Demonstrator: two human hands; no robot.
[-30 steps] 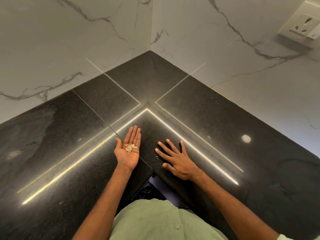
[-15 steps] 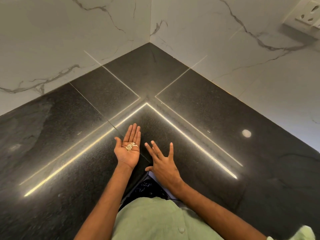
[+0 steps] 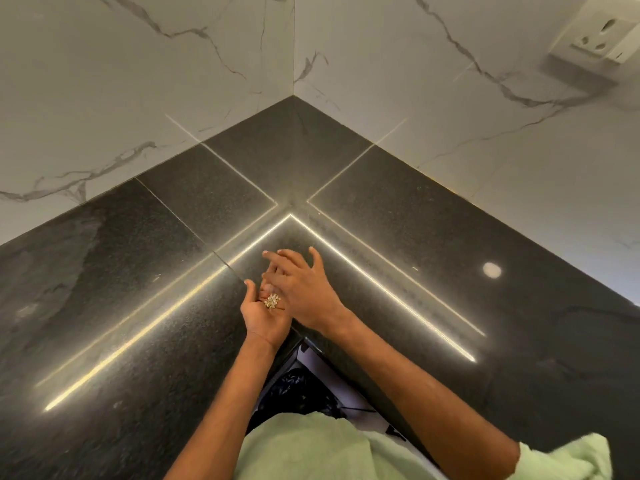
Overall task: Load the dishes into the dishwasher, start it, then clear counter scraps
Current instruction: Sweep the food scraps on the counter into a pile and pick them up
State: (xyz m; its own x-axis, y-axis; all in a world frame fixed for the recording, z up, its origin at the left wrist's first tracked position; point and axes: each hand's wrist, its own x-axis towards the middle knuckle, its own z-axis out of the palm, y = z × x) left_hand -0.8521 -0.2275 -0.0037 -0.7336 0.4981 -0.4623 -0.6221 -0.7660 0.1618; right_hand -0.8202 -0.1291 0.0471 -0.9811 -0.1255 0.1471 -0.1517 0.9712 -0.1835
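My left hand is held palm up over the inner corner of the black granite counter, cupping a small pile of pale scraps. My right hand lies across the left hand's fingers, palm down with fingers spread, touching them and holding nothing. No dishes or dishwasher are in view.
White marble walls meet in a corner behind the counter. A wall socket sits at the upper right. Bright light strips reflect in the granite. A dark bag shows below the counter edge in front of my green shirt.
My right hand lifted off the counter and swept left onto my left hand's fingers. The left hand stayed palm up with the scraps, curling slightly.
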